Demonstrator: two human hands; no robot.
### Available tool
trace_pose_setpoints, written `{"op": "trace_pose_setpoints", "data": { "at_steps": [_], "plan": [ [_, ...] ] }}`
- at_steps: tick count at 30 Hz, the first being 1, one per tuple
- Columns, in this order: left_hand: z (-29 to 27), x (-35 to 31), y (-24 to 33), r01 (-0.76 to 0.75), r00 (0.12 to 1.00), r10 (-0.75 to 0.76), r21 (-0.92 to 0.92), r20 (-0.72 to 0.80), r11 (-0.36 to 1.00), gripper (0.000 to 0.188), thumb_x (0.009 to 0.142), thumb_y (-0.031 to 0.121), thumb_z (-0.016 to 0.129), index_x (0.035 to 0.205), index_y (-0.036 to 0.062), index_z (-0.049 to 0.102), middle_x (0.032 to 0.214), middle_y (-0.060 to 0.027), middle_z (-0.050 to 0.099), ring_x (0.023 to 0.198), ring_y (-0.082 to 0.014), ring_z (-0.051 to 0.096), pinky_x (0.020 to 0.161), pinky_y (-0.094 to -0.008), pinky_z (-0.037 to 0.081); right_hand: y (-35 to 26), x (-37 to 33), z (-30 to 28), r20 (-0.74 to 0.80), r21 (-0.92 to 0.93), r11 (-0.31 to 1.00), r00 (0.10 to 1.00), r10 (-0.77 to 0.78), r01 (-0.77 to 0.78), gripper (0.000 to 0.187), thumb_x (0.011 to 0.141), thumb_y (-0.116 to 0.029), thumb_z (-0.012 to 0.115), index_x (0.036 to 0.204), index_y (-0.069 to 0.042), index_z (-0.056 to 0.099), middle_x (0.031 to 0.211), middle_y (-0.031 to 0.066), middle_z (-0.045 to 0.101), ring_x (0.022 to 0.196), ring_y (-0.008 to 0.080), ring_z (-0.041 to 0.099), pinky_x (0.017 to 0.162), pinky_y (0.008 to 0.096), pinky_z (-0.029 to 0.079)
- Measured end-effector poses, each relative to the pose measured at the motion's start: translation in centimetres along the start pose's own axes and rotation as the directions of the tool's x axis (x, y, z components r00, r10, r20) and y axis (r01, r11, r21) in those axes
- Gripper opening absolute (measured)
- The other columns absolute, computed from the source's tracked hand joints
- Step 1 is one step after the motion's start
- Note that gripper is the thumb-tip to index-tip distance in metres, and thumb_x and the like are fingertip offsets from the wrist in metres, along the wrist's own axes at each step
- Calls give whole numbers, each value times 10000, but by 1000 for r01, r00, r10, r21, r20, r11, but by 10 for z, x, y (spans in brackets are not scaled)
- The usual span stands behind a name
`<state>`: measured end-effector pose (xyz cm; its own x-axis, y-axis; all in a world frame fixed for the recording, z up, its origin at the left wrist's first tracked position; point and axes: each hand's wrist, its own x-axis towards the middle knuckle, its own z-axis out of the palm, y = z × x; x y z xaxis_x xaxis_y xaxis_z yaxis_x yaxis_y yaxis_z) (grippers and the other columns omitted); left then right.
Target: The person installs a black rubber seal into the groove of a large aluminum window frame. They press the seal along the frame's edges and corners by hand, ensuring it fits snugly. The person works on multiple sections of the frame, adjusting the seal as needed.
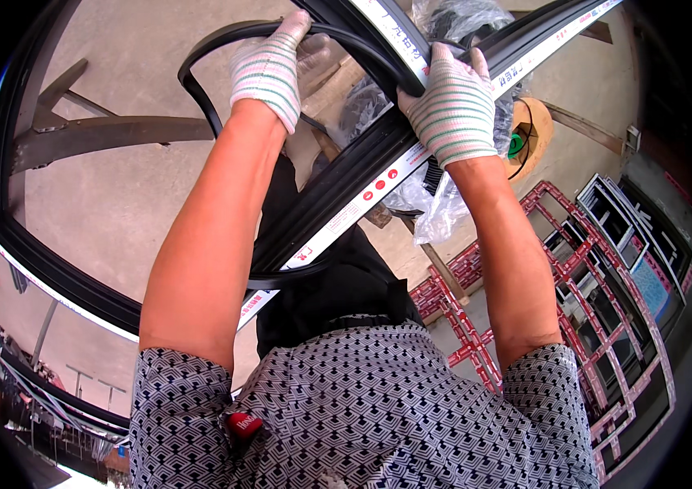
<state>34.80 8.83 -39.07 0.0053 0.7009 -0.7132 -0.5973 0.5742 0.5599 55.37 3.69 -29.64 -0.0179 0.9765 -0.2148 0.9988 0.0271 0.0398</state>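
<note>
Hands: left hand (267, 73) pinching looped black strip (220, 36); right hand (456, 110) half-curled over dark frame (338, 183) beneath it; strip between probably best kept untwisted.

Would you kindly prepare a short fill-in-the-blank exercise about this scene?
1. The left grip holds a bent strip coloured ____.
2. Both gloves are patterned with ____.
3. In the picture, the round tan reel lies to the ____ of the right grip.
4. The reel's centre is coloured ____.

Missing words: black; stripes; right; green.
</note>
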Motion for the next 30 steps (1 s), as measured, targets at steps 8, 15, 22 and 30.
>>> {"op": "trace_pose_setpoints", "data": {
  "at_steps": [8,15,22,30],
  "plan": [
    [-8,-9,24,-15,993,-36,429,112,903,462,935,351,811,1138,-46,691,943,-136,721,815,-228,733,767,-355,664,0,-2,9,-115,110,992,992,-41,54,495,763,-296,853,1114,-14,647,919,185,749,989,341,729,1207,481,357],
    [8,-49,39,-804,332,307,438,892,-402,610,798,307,890,1325,98,664,1307,-147,646,1106,-272,654,973,-411,548,2,-4,14,-135,99,995,991,-4,17,581,721,-297,871,1181,-32,635,915,143,732,983,315,718,1198,479,372],
    [64,-18,42,-796,74,-105,-4,992,-605,688,719,306,833,1336,103,605,1291,-103,632,1274,-281,569,1176,-482,375,-5,0,18,-152,114,993,988,-21,39,707,709,-292,876,1304,-35,594,951,117,739,1024,301,714,1203,480,365],
    [80,-9,49,-827,-58,-190,-154,980,-541,430,792,253,699,1177,71,649,995,-91,650,964,-286,636,974,-447,469,13,-4,-2,-28,248,962,993,-112,115,709,836,-387,772,1408,-12,587,1172,194,723,1201,309,676,1277,489,228]
  ]
}}
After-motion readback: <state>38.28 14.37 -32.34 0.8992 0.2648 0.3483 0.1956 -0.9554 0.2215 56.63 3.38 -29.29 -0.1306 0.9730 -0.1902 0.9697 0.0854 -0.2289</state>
